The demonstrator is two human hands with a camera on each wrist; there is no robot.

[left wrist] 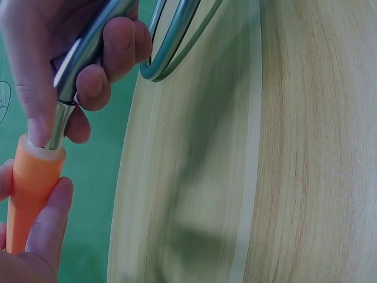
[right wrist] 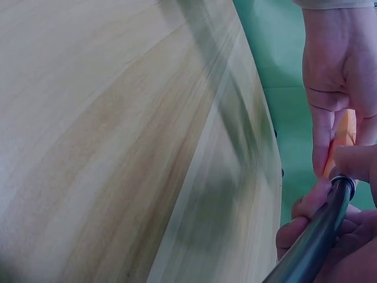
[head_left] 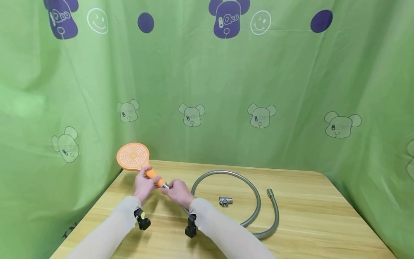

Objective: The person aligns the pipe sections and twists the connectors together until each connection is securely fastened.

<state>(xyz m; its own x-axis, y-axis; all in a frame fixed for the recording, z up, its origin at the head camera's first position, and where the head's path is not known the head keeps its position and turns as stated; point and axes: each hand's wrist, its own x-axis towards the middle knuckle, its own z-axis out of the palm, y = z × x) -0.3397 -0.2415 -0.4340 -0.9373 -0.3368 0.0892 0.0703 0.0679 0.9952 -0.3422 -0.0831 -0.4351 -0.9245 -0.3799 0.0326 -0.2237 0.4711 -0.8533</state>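
A green curtain [head_left: 291,72] printed with cartoon bears hangs behind and on both sides of the table. The table [head_left: 317,216] has a pale wood-grain top with soft shadows on it. A grey hose [head_left: 223,172] curves across it; its weight could drag the end I hold out of line. The orange shower head [head_left: 133,157] is held up near the table's back left corner. My left hand [head_left: 143,184] grasps its handle; too loose a grip could let the broad head twist. My right hand [head_left: 179,193] grasps the hose's metal end [left wrist: 59,121] at the handle's mouth. I cannot tell whether it is threaded in; meeting at a slant, it could cross-thread. Smallest, a metal tee fitting [head_left: 225,200] lies within the hose's curve, where a swinging hose could knock it.
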